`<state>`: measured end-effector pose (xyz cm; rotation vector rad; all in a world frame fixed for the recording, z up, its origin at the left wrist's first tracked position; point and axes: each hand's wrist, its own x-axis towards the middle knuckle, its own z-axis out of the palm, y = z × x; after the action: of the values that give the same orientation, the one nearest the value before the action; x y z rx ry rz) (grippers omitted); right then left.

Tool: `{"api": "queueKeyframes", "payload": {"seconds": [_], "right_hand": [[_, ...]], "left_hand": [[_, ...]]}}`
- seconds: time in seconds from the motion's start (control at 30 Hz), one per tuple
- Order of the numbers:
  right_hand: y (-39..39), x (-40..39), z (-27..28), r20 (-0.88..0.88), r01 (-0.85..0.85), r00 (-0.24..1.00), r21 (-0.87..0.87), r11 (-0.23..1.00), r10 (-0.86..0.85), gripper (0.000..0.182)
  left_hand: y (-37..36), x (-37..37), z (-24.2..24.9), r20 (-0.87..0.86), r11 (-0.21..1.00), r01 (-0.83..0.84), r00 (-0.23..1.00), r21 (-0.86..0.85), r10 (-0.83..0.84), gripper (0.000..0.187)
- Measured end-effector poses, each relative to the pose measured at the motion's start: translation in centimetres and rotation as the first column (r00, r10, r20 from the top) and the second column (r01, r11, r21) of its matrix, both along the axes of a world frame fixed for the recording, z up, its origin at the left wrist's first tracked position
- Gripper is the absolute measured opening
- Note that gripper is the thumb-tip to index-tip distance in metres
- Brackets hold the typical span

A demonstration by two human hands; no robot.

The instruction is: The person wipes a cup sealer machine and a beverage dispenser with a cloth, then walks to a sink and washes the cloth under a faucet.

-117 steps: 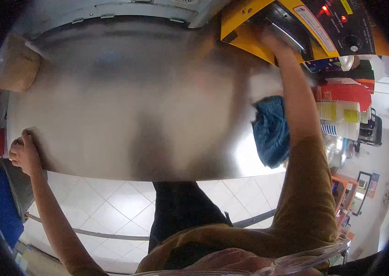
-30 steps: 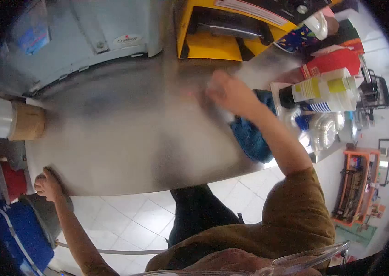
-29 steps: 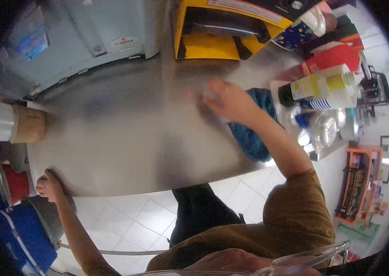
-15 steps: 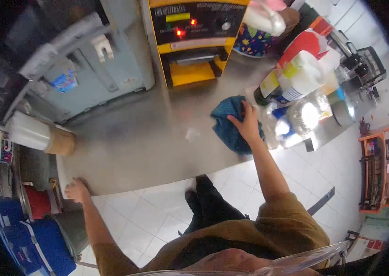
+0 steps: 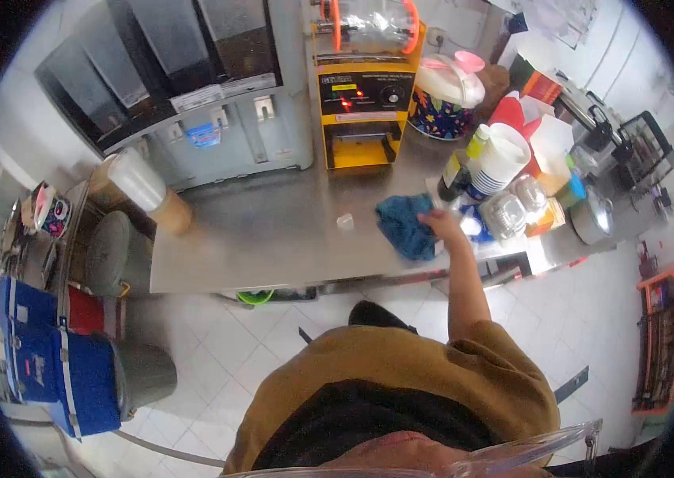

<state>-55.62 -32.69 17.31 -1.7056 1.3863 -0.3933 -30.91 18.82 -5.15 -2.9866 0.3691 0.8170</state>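
A crumpled blue cloth (image 5: 405, 229) lies on the steel table top (image 5: 273, 247), near its front edge. My right hand (image 5: 444, 227) is at the cloth's right side, fingers closed on its edge. A small whitish piece (image 5: 345, 221) rests on the steel left of the cloth. Just beyond my right hand are a stack of white paper cups (image 5: 500, 159), a dark bottle (image 5: 455, 177) and clear plastic containers (image 5: 508, 215). My left hand is out of view.
A yellow and black sealing machine (image 5: 365, 103) with red lights stands at the back, beside a large grey dispenser (image 5: 233, 151). A tall cup stack (image 5: 150, 191) leans at the table's left. Blue bags (image 5: 86, 374) and a grey bin (image 5: 142, 374) stand on the floor at left.
My left hand has left the table's front left corner and gone out of view. The camera view has shifted. My right hand has moved toward the cloth's right edge.
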Motion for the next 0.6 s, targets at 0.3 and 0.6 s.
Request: {"api": "queueKeyframes", "payload": {"seconds": [0.3, 0.6], "right_hand": [[-4.3, 12.2, 2.4, 0.128, -0.038, 0.976, -0.701, 0.713, 0.177, 0.02], [-19.3, 22.1, -9.9, -0.539, -0.498, 0.842, -0.795, 0.347, -0.024, 0.023]], "left_hand": [[4.7, 5.1, -11.2, -0.335, 0.915, -0.374, 0.89, -0.151, 0.308, 0.03], [-7.3, -2.2, -11.0, -0.091, 0.76, -0.239, 0.969, -0.604, 0.232, 0.022]]}}
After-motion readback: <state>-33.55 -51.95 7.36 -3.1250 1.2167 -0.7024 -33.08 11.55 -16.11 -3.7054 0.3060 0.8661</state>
